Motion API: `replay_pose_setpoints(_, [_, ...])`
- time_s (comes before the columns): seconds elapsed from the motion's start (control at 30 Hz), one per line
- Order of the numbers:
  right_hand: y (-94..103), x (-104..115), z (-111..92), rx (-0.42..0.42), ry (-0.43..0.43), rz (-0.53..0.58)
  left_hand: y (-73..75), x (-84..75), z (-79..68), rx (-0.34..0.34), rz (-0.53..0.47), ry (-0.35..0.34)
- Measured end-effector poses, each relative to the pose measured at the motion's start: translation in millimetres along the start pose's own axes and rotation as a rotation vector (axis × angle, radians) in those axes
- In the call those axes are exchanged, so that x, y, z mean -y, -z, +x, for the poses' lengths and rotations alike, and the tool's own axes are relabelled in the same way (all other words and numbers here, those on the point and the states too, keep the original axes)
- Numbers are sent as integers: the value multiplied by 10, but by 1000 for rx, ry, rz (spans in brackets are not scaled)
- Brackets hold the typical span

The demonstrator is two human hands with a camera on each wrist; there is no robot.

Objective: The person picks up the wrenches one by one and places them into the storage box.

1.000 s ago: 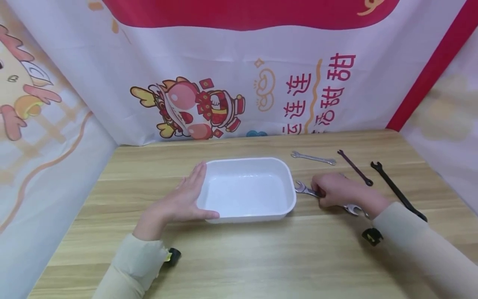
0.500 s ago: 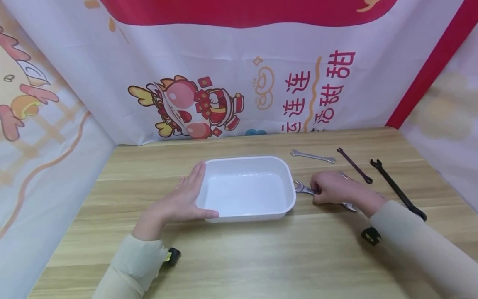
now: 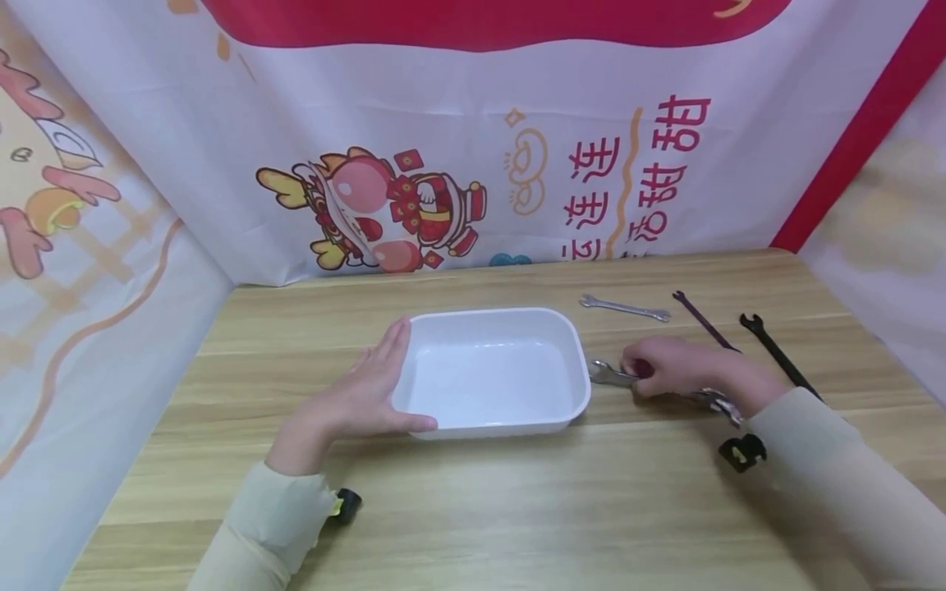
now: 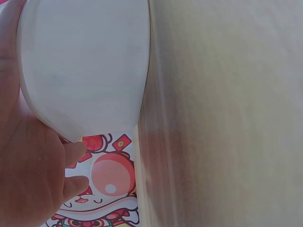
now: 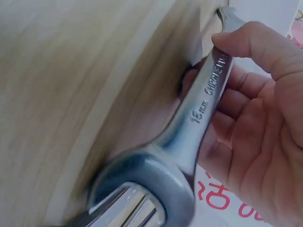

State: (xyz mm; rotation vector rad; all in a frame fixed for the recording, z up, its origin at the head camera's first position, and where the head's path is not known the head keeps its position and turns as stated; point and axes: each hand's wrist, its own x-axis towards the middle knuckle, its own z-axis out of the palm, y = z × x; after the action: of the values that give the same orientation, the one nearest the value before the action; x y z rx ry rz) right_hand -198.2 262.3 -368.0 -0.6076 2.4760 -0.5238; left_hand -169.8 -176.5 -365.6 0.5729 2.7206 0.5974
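My left hand [image 3: 362, 390] lies along the left end of a white rectangular bin [image 3: 495, 386], fingers outstretched against its side and thumb at the front rim. The left wrist view has the bin's pale wall [image 4: 85, 66] close up beside the palm. To the right of the bin, my right hand [image 3: 676, 365] grips a silver wrench [image 3: 613, 375] by its shank, thumb on top and fingers beneath. One open end of the wrench points at the bin's right wall. In the right wrist view, the wrench [image 5: 203, 104] bears raised lettering reading 16 mm.
Beyond the right hand lie a small silver wrench [image 3: 624, 308], a thin dark wrench [image 3: 702, 318] and a larger black wrench [image 3: 776, 353]. They rest on a wood-grain table [image 3: 473, 509]. A printed cloth [image 3: 443, 107] hangs along the back edge.
The right hand's fingers have shifted on the wrench, and its wrist-side end now shows tilted up from the table. The left hand and bin have stayed in place.
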Motion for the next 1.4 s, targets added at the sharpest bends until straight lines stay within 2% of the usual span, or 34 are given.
replay_pose_setpoints(0.37, [1, -106, -26, -3, 31, 18, -31, 9, -3, -8, 33, -6])
replay_pose_setpoints(0.7, [20, -159, -60, 42, -4, 188, -41, -7, -16, 3, 18, -1])
replay_pose_setpoints(1.07, [-13, -236, -94, 10, 4, 257, -24, -19, -7, 12, 17, 2])
replay_pose_setpoints(1.4, [37, -241, -103, -38, 23, 259, 0, -10, 4, 15, 24, -1])
